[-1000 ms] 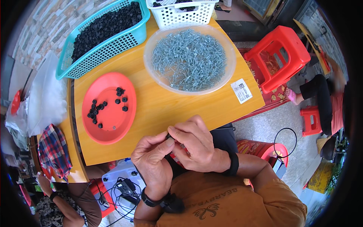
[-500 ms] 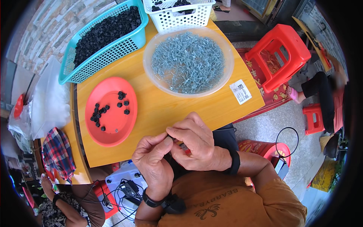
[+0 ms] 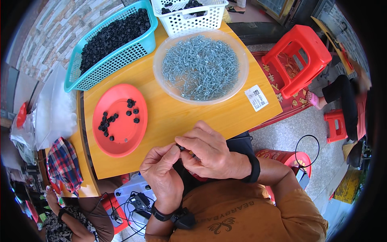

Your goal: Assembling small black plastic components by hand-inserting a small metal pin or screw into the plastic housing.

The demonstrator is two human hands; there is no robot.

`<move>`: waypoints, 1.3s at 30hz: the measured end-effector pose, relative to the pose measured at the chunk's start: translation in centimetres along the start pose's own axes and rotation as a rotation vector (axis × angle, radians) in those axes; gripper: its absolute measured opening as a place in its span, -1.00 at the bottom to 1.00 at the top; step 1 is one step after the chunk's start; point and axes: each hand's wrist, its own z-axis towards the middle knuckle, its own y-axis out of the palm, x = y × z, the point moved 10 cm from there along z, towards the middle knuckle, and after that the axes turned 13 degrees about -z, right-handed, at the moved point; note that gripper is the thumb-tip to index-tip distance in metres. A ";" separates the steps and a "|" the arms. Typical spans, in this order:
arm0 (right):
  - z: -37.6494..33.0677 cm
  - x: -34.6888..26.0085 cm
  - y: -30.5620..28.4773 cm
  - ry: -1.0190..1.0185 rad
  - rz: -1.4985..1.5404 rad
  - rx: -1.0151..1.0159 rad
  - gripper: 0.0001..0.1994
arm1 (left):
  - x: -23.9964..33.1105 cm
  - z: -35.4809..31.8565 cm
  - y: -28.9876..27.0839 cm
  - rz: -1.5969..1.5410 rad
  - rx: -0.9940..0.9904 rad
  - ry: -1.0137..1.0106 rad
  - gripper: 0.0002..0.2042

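The joined hands have shifted slightly toward the round coral-red plastic dish [image 3: 115, 99] at their ten o'clock. The left hand [image 3: 163, 171], palm turned inward, and curled right hand [image 3: 211, 155] meet fingertip to fingertip, pinched closed on a small black piece [image 3: 180, 148], mostly hidden. A translucent plastic bowl [image 3: 159, 74] of silvery screws [image 3: 201, 64] stands toward twelve; a turquoise perforated plastic basket [image 3: 117, 62], eleven.

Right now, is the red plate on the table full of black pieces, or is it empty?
Neither: the red plate is only partly filled. Black pieces lie in loose clusters, with much bare red surface showing.
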 end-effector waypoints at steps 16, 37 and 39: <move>0.3 -0.3 0.1 -0.145 -0.001 -0.064 -0.67 | -0.3 -0.4 0.6 -0.015 -0.015 -0.008 -0.89; -0.1 2.1 2.1 0.231 0.439 -0.403 -0.65 | 0.8 0.5 0.5 -0.002 -0.089 -0.002 -0.89; -0.4 2.9 2.5 0.327 0.515 -0.437 -0.70 | 0.3 1.0 0.5 -0.037 -0.103 -0.060 -0.89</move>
